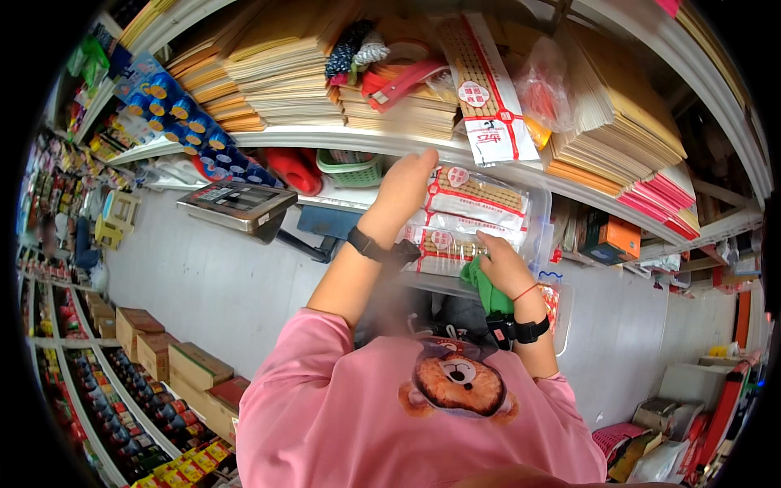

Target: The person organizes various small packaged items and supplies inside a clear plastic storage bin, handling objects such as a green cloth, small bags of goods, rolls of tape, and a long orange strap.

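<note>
My left hand is raised with its fingers around the top of a clear plastic packet of tan, red-edged paper goods. More such packets are stacked in a clear plastic bin below the shelf. Lower down, my right hand presses a green cloth against the lower packets. Both wrists wear black bands. A similar packet leans upright on the white shelf above.
Stacks of tan and pink paper fill the shelf. A weighing scale, a green basket and red rolls sit to the left. Cardboard boxes and bottles line the lower left. Crates sit at lower right.
</note>
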Demonstrator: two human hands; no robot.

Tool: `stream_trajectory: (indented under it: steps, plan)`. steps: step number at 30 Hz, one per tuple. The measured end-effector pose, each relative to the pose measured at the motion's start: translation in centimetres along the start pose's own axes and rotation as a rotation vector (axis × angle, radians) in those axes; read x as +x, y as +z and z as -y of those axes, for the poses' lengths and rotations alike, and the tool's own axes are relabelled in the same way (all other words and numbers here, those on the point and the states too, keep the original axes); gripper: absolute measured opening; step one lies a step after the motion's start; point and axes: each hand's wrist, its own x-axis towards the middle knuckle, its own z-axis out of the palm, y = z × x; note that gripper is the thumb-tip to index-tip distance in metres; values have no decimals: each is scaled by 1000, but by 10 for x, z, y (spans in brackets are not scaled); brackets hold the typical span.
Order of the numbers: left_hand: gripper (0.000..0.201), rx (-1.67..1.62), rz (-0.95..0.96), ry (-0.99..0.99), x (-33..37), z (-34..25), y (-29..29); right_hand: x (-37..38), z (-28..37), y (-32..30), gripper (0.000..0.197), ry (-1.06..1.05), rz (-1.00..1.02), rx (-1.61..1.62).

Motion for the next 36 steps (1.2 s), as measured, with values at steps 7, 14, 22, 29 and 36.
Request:
stream_trajectory:
  steps: [7,14,22,29,36]
  plan:
    - [21,-28,-84,162,-6,20,42,31,-16,17,56,44,18,-109]
    - [44,-604,-19,4,0,-45,-33,33,-32,23,55,36,20,-62]
    - [46,-976,-107,43,25,-62,-4,18,16,-18,57,-152,-166,302]
    - [25,-1081,-85,-107,-24,-53,-8,-7,25,-45,74,-249,-268,1030]
    - [28,-922,-137,-173,-90,-1,-17,-15,14,-50,69,-124,-60,1064]
